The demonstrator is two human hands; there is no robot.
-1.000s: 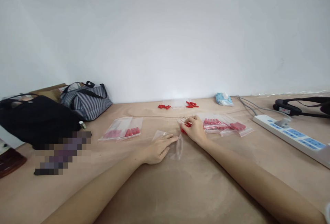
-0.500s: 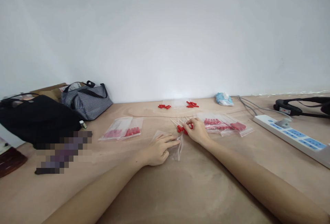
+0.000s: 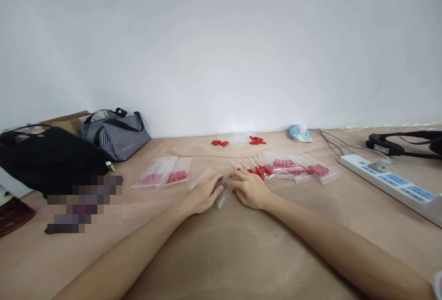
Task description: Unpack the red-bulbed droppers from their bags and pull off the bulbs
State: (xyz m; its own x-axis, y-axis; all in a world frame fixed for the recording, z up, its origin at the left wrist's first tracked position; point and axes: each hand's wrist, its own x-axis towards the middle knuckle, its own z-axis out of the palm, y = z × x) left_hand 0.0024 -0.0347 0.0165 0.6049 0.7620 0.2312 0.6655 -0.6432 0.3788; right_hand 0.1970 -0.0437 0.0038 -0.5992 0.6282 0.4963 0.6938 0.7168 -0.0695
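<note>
A clear plastic zip bag (image 3: 224,198) lies on the table between my two hands. My left hand (image 3: 204,194) is closed on its left edge, thumb and fingertips pinched together. My right hand (image 3: 251,190) meets it at the bag's mouth, with its fingers curled on the plastic. Just behind my right hand, several thin pale sticks with red ends (image 3: 263,170) lie fanned out, red ends toward me. My right hand hides some of them. Whether anything is inside the bag I cannot tell.
Filled bags of red pieces lie left (image 3: 177,176) and right (image 3: 318,169). Loose red pieces (image 3: 220,143) lie near the wall. A tissue pack (image 3: 300,133), white power strip (image 3: 390,185), black headset (image 3: 386,143), striped bag (image 3: 120,136) and black bag (image 3: 51,161) surround the work area.
My right hand has left the red-ended sticks and come toward me to the bag's mouth. My left hand has shifted slightly left and now pinches the bag instead of lying flat on it.
</note>
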